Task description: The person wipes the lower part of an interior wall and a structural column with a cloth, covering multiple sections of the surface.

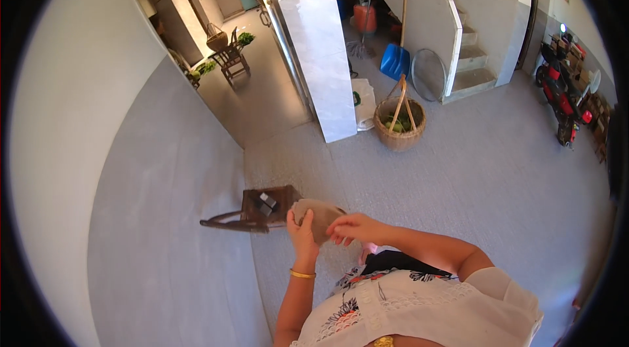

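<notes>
My left hand [303,234] grips a flat, tan-brown piece [320,214] with a rounded edge, its thumb lying across the near face. What the piece is made of, I cannot tell. At the right side of it is my right hand [351,228], with fingers curled in close to its edge. Whatever those fingers may pinch is too small to make out. Just beyond and to the left stands a small wooden chair [282,197], partly hidden behind the brown piece. On its seat lies a small dark and light-grey boxy object [266,203].
A grey wall [164,216] rises on the left, beside the chair. Ahead stand a pillar [314,65], a wicker basket [400,134] with green contents, a blue shovel [395,62] and a round sieve [429,75]. Stairs [473,58] and a red scooter [560,101] are at right.
</notes>
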Demonstrator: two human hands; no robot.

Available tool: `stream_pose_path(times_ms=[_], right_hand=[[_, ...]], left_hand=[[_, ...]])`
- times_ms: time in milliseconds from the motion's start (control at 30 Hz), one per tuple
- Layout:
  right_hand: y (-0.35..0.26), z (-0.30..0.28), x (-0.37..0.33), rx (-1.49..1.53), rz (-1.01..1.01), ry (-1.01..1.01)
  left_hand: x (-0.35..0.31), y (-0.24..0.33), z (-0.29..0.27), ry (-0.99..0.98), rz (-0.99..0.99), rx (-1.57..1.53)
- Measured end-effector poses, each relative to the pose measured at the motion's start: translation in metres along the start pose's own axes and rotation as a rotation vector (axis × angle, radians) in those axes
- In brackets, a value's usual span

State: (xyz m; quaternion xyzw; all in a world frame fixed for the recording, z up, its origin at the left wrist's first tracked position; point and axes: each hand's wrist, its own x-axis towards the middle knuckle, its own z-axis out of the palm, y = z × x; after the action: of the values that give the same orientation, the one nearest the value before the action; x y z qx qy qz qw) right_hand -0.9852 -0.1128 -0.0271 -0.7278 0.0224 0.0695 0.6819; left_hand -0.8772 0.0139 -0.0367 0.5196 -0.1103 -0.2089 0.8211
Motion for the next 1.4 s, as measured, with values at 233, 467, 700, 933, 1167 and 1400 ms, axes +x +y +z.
stream_pose_path(times_ms=[233, 467, 700, 933, 1167, 1400], right_hand=[[-0.006, -0.09, 0.065, 1.091, 0.17, 0.098], [0.015, -0.133, 0.139, 1.146, 0.259, 0.204], [0.029, -0.227, 0.228, 1.043, 0.196, 0.774], [-0.029, -0.385, 0.332, 0.156, -0.206, 1.389], [-0.112, -0.475, 0.449, -0.468, -0.346, 1.874], [-0.147, -0.435, 0.542, -0.692, -0.477, 1.701]], left_hand=[[0.089, 0.011, 0.059, -0.415, 0.193, 0.467], [0.15, -0.027, 0.055, -0.15, -0.289, -0.222], [0.247, -0.052, 0.006, -0.029, -0.227, 0.086], [0.408, -0.026, 0.012, -0.105, -0.021, 0.166], [0.53, 0.03, 0.026, -0.323, 0.049, 0.201], [0.6, 0.051, 0.064, -0.55, 0.1, 0.235]])
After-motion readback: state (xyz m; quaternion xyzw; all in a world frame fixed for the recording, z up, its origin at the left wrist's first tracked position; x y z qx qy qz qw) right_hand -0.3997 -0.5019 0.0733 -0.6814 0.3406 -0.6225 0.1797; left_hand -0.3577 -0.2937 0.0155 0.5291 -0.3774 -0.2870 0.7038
